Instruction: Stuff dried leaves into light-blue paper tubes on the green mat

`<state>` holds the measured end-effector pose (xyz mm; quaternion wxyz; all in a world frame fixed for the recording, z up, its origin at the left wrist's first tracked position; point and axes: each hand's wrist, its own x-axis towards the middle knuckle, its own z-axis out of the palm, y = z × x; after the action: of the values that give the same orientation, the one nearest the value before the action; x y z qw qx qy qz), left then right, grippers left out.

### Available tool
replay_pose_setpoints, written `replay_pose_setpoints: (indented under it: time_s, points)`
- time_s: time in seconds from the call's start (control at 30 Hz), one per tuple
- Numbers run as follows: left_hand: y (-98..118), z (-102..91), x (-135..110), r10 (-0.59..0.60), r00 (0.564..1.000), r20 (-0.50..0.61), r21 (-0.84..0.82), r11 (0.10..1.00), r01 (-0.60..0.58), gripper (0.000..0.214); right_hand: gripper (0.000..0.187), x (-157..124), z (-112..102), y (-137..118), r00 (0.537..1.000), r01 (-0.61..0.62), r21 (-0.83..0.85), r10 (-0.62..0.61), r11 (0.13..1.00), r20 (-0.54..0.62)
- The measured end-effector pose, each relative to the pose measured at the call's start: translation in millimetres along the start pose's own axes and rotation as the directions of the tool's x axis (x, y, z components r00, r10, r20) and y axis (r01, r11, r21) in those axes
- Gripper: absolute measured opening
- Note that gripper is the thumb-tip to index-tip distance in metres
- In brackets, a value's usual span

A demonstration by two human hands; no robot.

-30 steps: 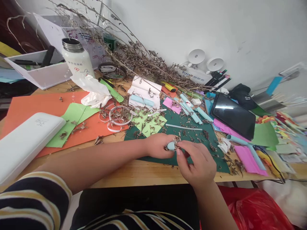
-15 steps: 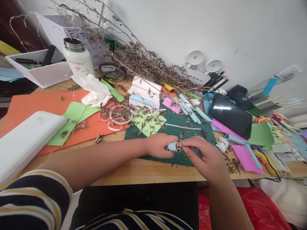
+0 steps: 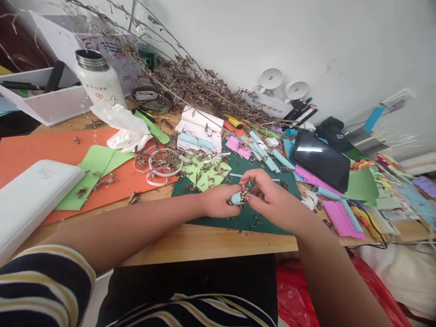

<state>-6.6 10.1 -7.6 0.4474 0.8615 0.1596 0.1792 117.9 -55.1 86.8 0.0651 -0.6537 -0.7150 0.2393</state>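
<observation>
My left hand (image 3: 220, 200) is wrapped round a short light-blue paper tube (image 3: 236, 198) at the front of the dark green mat (image 3: 218, 221). Dried leaves (image 3: 244, 192) stick out of the tube's right end. Thumb and fingers of my right hand (image 3: 267, 195) close on those leaves at the tube's mouth. Just behind the hands lies a light-green paper square (image 3: 206, 175) strewn with more dried leaf bits. A thin white strip (image 3: 235, 175) runs behind my right hand and is partly hidden by it.
Dry branches (image 3: 204, 88) sprawl along the wall. A white bottle (image 3: 100, 79), a white power bank (image 3: 37, 195) and orange paper (image 3: 20, 150) occupy the left side. Blue paper rolls (image 3: 264, 154), a black tablet (image 3: 322, 159) and pink paper (image 3: 342, 219) lie to the right.
My right hand has shifted up and inward over the tube's end, its fingers now curled round the leaves. My left hand still grips the tube. The whole view has shifted slightly.
</observation>
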Motion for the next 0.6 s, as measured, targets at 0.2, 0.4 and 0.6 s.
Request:
replay_pose_setpoints:
  time_s: [0.2, 0.4, 0.6]
  points:
    - [0.1, -2.6, 1.6, 0.043, 0.999, 0.022, -0.092, 0.995, -0.041, 0.008, 0.022, -1.3, 19.8, 21.2, 0.937, 0.251, 0.25, -0.17, 0.935, -0.305]
    - [-4.7, -0.8, 2.6, 0.077, 0.997, 0.001, -0.139, 0.987, -0.076, 0.014, 0.03, -5.0, 30.8, 21.6, 0.836, 0.427, 0.1, -0.35, 0.899, -0.421]
    - [-2.0, -1.3, 2.4, 0.085, 0.996, -0.006, -0.162, 0.983, -0.084, 0.008, 0.029, -6.4, 35.4, 19.4, 0.745, 0.406, -0.18, -0.439, 0.896, -0.502]
